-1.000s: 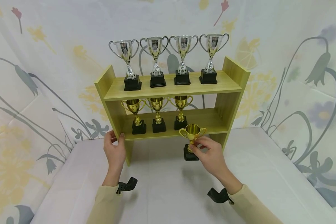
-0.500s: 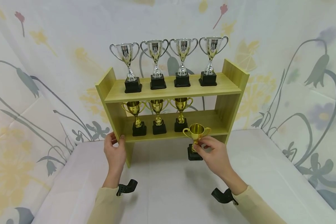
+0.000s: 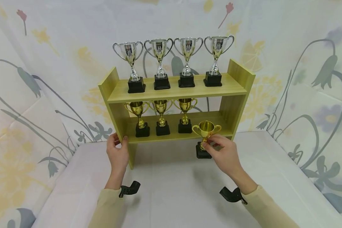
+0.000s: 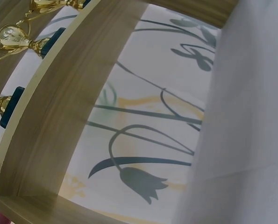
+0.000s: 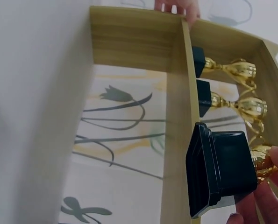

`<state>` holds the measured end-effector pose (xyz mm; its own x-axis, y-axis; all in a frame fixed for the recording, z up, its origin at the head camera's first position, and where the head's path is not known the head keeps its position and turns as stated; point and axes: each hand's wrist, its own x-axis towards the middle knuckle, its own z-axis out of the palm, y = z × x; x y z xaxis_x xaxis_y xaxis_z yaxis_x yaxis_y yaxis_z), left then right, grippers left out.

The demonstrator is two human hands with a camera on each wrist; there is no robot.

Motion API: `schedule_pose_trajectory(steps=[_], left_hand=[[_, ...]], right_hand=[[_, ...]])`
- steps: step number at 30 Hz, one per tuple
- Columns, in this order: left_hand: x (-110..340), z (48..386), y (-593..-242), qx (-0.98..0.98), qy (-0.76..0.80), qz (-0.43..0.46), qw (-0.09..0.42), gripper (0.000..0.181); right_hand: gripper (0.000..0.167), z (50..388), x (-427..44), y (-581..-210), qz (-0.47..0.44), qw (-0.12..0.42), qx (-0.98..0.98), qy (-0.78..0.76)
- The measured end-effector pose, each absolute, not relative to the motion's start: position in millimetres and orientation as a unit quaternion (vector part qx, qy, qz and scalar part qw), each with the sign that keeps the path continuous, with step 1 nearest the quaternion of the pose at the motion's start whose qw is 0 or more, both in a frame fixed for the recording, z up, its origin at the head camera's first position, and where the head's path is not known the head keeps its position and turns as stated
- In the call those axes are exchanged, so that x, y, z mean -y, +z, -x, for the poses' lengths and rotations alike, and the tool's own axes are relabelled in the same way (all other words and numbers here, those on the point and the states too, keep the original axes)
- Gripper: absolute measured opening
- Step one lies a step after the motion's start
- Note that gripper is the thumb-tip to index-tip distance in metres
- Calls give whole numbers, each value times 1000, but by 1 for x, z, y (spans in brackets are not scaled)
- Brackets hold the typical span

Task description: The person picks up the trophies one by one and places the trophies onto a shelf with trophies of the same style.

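Observation:
My right hand (image 3: 225,154) pinches a small gold trophy cup (image 3: 206,127) by its stem. The cup is upright, in front of the lower shelf's right part. In the right wrist view its black base (image 5: 232,161) looms close, covering part of the shelf edge. My left hand (image 3: 118,156) grips the left side panel of a wooden two-tier shelf (image 3: 176,93), thumb on the front edge and fingers on the outside. Beside the held cup, three more gold trophies stand on the lower shelf, the nearest being the right-hand gold trophy (image 3: 185,107).
Several silver trophies, among them the rightmost silver trophy (image 3: 213,60), line the top tier. The shelf stands on a white cloth-covered table (image 3: 171,196). A floral backdrop (image 3: 74,38) rises behind and at both sides.
My right hand has carried the gold trophy rightward and slightly up, along the lower shelf's front. The left hand keeps its place on the side panel.

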<state>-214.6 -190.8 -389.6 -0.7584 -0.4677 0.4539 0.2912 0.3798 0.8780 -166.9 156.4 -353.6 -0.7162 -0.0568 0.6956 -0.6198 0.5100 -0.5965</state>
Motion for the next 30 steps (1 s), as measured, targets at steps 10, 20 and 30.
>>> schedule_pose_trajectory(steps=[10, 20, 30], left_hand=[[190, 214, -388, 757, -556, -56, 338, 30], [190, 214, -389, 756, -557, -58, 339, 29], [190, 213, -388, 756, -557, -56, 339, 29]], right_hand=[[12, 171, -163, -349, -199, 326, 807, 451], [11, 176, -170, -342, -181, 335, 806, 453], [9, 184, -170, -336, -171, 347, 812, 437]])
